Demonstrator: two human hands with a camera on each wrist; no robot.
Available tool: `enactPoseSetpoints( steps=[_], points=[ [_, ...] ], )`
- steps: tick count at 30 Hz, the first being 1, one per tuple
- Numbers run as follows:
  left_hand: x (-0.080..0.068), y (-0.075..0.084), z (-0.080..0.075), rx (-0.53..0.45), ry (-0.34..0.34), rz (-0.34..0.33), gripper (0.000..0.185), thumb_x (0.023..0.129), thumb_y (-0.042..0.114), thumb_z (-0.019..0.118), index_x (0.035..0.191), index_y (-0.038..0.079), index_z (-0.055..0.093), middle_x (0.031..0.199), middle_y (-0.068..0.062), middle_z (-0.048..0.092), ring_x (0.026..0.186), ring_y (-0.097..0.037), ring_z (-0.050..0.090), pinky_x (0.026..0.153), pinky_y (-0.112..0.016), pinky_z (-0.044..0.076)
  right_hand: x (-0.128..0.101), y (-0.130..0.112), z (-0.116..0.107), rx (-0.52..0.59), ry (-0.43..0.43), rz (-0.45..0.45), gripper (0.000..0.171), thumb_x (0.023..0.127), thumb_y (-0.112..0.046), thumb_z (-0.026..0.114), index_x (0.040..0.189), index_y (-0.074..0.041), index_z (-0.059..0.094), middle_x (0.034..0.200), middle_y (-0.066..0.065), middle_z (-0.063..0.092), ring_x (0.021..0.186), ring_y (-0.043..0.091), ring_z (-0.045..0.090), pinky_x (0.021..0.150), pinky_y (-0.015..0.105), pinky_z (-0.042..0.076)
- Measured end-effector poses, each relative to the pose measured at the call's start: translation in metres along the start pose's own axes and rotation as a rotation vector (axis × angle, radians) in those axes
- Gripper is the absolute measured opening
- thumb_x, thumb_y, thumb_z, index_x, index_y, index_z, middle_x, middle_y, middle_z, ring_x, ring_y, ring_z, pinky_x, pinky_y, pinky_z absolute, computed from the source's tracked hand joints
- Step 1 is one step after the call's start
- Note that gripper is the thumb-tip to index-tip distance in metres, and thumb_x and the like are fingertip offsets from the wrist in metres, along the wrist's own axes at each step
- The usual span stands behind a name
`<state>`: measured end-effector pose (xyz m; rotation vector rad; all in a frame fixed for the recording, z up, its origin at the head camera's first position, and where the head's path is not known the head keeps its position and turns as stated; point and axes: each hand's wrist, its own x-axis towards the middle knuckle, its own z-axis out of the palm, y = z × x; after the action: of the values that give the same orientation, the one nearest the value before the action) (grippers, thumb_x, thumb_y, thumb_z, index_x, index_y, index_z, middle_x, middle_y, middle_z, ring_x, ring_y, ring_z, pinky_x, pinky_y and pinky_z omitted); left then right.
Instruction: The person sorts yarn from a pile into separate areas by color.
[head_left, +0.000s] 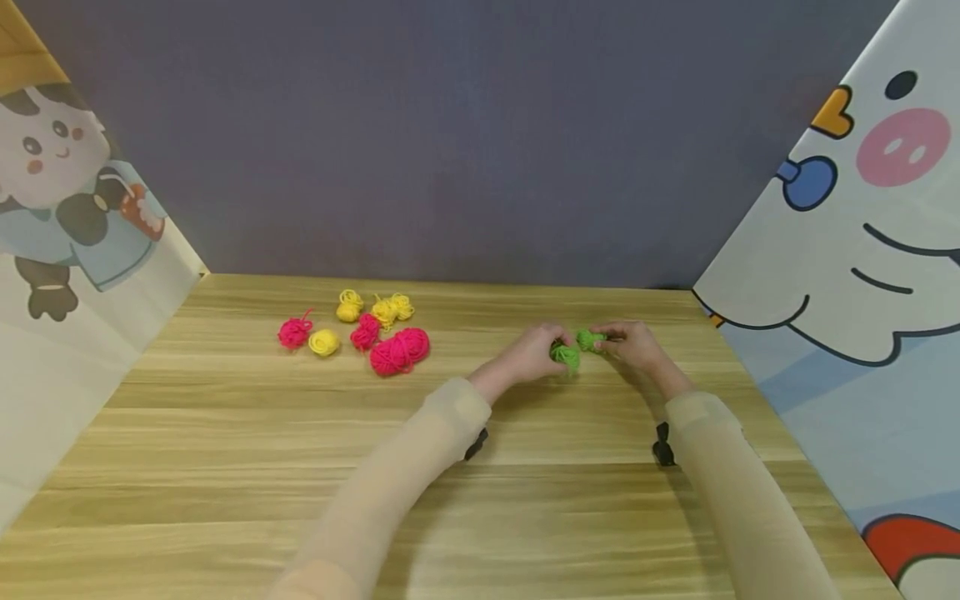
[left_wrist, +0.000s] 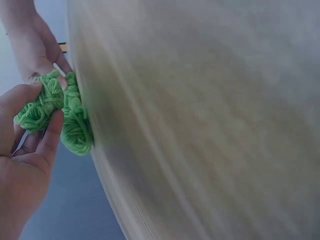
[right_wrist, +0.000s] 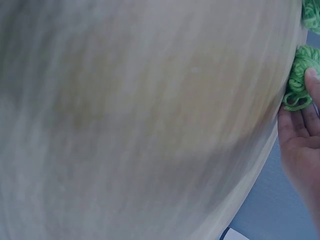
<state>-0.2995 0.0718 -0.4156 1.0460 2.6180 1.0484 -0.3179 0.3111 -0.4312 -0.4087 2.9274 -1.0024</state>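
Two small green yarn bundles lie on the wooden table [head_left: 225, 467] right of centre. My left hand [head_left: 534, 353] curls its fingers around one green bundle [head_left: 566, 356], also the green bundle [left_wrist: 40, 107] in the left wrist view, with another green clump [left_wrist: 76, 127] against the table beside it. My right hand [head_left: 633, 343] pinches the other green bundle [head_left: 588, 338], shown as the green bundle [right_wrist: 297, 85] in the right wrist view with the right fingers [right_wrist: 300, 130] beside it. The two hands nearly meet.
A cluster of pink yarn balls [head_left: 400, 350] and yellow yarn balls [head_left: 324, 342] lies at the back left of the table. Cartoon-printed panels stand at the left [head_left: 67, 217] and right [head_left: 862, 250], with a grey wall behind.
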Motion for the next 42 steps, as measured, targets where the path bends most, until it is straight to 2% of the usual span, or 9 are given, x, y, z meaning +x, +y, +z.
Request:
enactPoseSetpoints(
  steps=[6, 12, 17, 26, 35, 42],
  points=[
    [0.008, 0.000, 0.006, 0.073, -0.038, 0.009, 0.034, 0.084, 0.020, 0.073, 0.113, 0.009, 0.061, 0.119, -0.004, 0.059, 0.107, -0.014, 0.054, 0.092, -0.022, 0.045, 0.001, 0.001, 0.001, -0.006, 0.005, -0.002, 0.033, 0.089, -0.012, 0.064, 0.120, -0.001, 0.063, 0.123, 0.022, 0.060, 0.107, 0.037, 0.059, 0.088, 0.049, 0.051],
    [0.011, 0.002, 0.008, 0.076, -0.049, -0.012, 0.031, 0.085, 0.017, 0.071, 0.112, 0.006, 0.062, 0.119, -0.007, 0.060, 0.105, -0.016, 0.055, 0.091, -0.023, 0.046, 0.001, -0.001, 0.001, -0.006, 0.001, 0.005, 0.033, 0.089, -0.013, 0.065, 0.120, -0.002, 0.063, 0.124, 0.022, 0.059, 0.108, 0.038, 0.058, 0.089, 0.050, 0.050],
    [0.013, 0.001, 0.009, 0.083, -0.028, -0.043, 0.029, 0.085, 0.016, 0.070, 0.111, 0.006, 0.063, 0.116, -0.006, 0.061, 0.103, -0.015, 0.055, 0.088, -0.022, 0.047, 0.003, 0.000, 0.002, 0.000, 0.009, 0.003, 0.032, 0.089, -0.010, 0.065, 0.120, -0.002, 0.064, 0.123, 0.021, 0.060, 0.108, 0.037, 0.059, 0.089, 0.048, 0.051],
    [0.017, 0.001, 0.011, 0.112, 0.037, -0.087, 0.025, 0.082, 0.017, 0.073, 0.104, 0.007, 0.065, 0.101, -0.002, 0.065, 0.093, -0.014, 0.057, 0.082, -0.021, 0.047, 0.003, 0.001, 0.002, 0.000, 0.032, -0.026, 0.031, 0.087, -0.006, 0.066, 0.117, 0.000, 0.065, 0.119, 0.022, 0.062, 0.106, 0.037, 0.060, 0.088, 0.048, 0.051],
    [0.014, 0.003, 0.010, 0.109, 0.036, -0.146, 0.025, 0.081, 0.024, 0.075, 0.097, 0.007, 0.064, 0.089, -0.001, 0.063, 0.079, -0.011, 0.055, 0.068, -0.019, 0.046, 0.002, 0.000, 0.002, 0.046, -0.023, 0.088, 0.033, 0.091, -0.014, 0.063, 0.123, -0.004, 0.062, 0.126, 0.020, 0.058, 0.114, 0.036, 0.056, 0.089, 0.047, 0.051],
    [0.010, 0.000, 0.008, 0.095, 0.016, -0.146, 0.031, 0.080, 0.024, 0.076, 0.102, 0.005, 0.065, 0.094, -0.003, 0.064, 0.082, -0.012, 0.057, 0.072, -0.020, 0.048, -0.001, -0.001, 0.001, 0.041, -0.036, 0.096, 0.035, 0.091, -0.015, 0.063, 0.124, -0.006, 0.061, 0.129, 0.020, 0.056, 0.116, 0.037, 0.053, 0.092, 0.050, 0.049]
  ],
)
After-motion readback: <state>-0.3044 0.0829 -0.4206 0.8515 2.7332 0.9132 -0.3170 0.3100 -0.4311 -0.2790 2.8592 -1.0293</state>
